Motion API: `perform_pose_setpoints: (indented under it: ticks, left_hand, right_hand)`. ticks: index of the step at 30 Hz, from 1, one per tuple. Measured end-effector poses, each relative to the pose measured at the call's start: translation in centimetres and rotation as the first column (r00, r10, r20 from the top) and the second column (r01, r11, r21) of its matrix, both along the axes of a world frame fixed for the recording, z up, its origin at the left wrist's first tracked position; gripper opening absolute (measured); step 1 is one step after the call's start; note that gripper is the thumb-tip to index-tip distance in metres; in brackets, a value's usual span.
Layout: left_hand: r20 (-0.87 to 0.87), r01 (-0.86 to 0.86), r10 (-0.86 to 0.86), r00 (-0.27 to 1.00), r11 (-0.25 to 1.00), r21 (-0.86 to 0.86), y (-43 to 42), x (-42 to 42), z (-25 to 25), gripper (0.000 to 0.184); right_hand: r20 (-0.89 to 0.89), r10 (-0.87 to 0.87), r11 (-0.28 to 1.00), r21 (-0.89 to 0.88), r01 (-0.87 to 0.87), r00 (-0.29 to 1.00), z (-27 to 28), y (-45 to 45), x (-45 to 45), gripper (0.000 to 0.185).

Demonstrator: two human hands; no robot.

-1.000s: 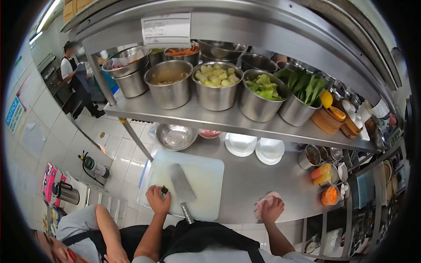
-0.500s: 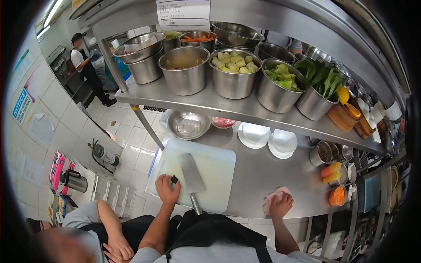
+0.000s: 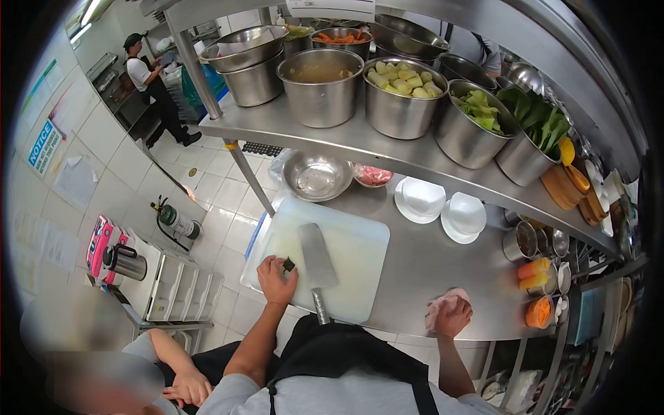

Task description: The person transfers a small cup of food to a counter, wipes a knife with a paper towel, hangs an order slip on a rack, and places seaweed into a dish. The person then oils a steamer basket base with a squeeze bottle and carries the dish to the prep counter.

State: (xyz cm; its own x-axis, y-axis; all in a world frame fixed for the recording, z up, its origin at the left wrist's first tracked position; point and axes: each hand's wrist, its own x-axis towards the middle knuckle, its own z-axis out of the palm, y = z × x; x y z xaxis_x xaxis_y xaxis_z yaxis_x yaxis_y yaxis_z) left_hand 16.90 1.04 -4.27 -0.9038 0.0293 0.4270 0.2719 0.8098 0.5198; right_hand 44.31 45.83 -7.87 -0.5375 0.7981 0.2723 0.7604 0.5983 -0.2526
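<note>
My left hand [image 3: 278,279] is at the left part of the white cutting board [image 3: 360,270], its fingers closed on a small dark square piece [image 3: 288,264] whose kind I cannot make out. Just right of that hand, a cleaver [image 3: 317,256] lies flat on the board, with its handle toward my body over the near edge. On the steel counter, well to the right, my right hand [image 3: 454,319] grips a crumpled pink cloth [image 3: 445,304] near the front edge.
A steel bowl [image 3: 317,174] and a bowl of pink meat [image 3: 372,174] stand behind the board, white dishes [image 3: 420,200] to their right. Above runs a shelf [image 3: 311,142] with several steel pots. Another person's forearm [image 3: 181,363] is close at left. Sauce containers [image 3: 538,275] stand at right.
The whole view has shifted, so the counter and shelf sit further right and higher. Both hands keep their holds, on the dark piece and the cloth, with little visible movement.
</note>
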Motion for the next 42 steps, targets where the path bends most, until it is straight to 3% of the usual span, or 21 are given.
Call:
perform_pose_setpoints:
  ticks: [4,22,24,28,30,31,35,42]
  left_hand:
    - [0.047,0.004,-0.005,0.999,1.000,0.025,-0.1,0.1,0.0,0.043]
    - [-0.036,0.027,-0.027,0.999,1.000,-0.002,-0.3,0.0,-0.3,0.042]
    - [-0.009,0.057,-0.056,0.998,0.995,0.079,-0.7,-0.1,-0.6,0.042]
    - [0.001,0.053,-0.054,0.999,0.989,0.140,-0.8,-0.4,1.1,0.044]
    - [-0.021,0.046,-0.043,0.999,0.990,0.130,-0.7,-0.6,2.6,0.045]
    - [-0.029,0.040,-0.036,0.999,0.992,0.124,-0.6,-0.9,2.8,0.046]
    - [0.017,0.084,-0.087,0.996,0.988,0.131,-1.4,-1.3,-0.7,0.047]
    - [0.087,0.072,-0.087,0.992,0.985,0.160,-1.4,-1.3,0.3,0.047]
  right_hand:
    - [-0.009,0.008,1.000,0.001,-0.008,1.000,0.0,-0.1,0.1,0.050]
    - [-0.066,0.024,1.000,-0.006,-0.025,0.998,0.8,-0.5,-0.1,0.052]
    - [-0.103,0.026,0.999,-0.023,-0.028,0.994,0.9,-0.5,-0.3,0.052]
    - [-0.034,0.010,0.998,0.055,-0.008,0.999,1.1,-0.7,-0.5,0.042]
    - [-0.055,0.000,1.000,-0.006,0.000,0.998,-0.3,0.1,-0.2,0.055]
    - [-0.032,-0.010,1.000,0.004,0.010,0.999,-0.2,0.0,-0.6,0.052]
    - [0.056,-0.035,0.999,0.016,0.034,0.998,0.6,-0.6,-0.8,0.046]
    - [0.136,0.009,0.999,0.029,-0.013,0.991,0.8,-0.3,-1.0,0.047]
